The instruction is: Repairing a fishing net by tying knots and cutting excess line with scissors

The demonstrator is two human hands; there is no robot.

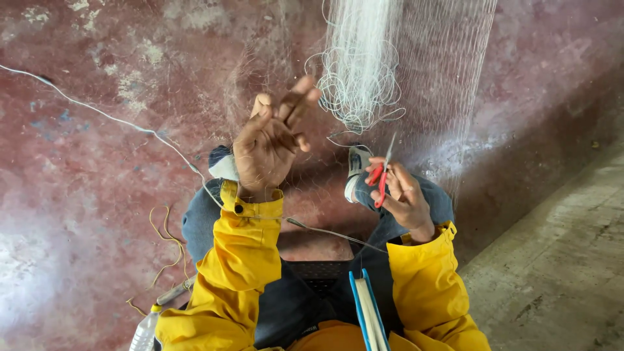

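Yellow sleeves: two yellow jacket sleeves (244, 260) were seen nearest the camera, one on each arm, above dark trousers.
Blue-edged item: a flat white thing with blue edges (369, 312) was seen upright between the knees, close at hand; what it was could not be told.
Bottle: a clear plastic bottle (144, 331) was laid on the floor by the left hip; its contents could not be made out.
Crate seat: a dark slotted surface (318, 273) was glimpsed between the legs, likely the seat; nothing was seen to be stored in it.
Right hand: the right hand (400, 195) was closed around red-handled scissors (383, 172), with fingers through the loops and the blades pointed up toward the net, probably so that a strand could be cut without the grip being changed.
Left hand: the left hand (270, 146) was raised with the fingers partly curled and two fingers stretched forward; fine line appeared to be pinched or drawn taut across them, though the strand itself was too thin for certainty.
Shoes: a pair of shoes (357, 166) was seen beyond the hands, resting under the mesh.
Fishing net: the white fishing net (361, 71) was hung from above, just past both hands, its lower edge gathered in loose loops; held so, the mesh was kept spread and within reach.
Cord: a pale cord (117, 117) was run across the red floor (97, 195) toward the lap.
Yellow twine: a loose yellow twine (166, 240) was left curled on the floor to the left.
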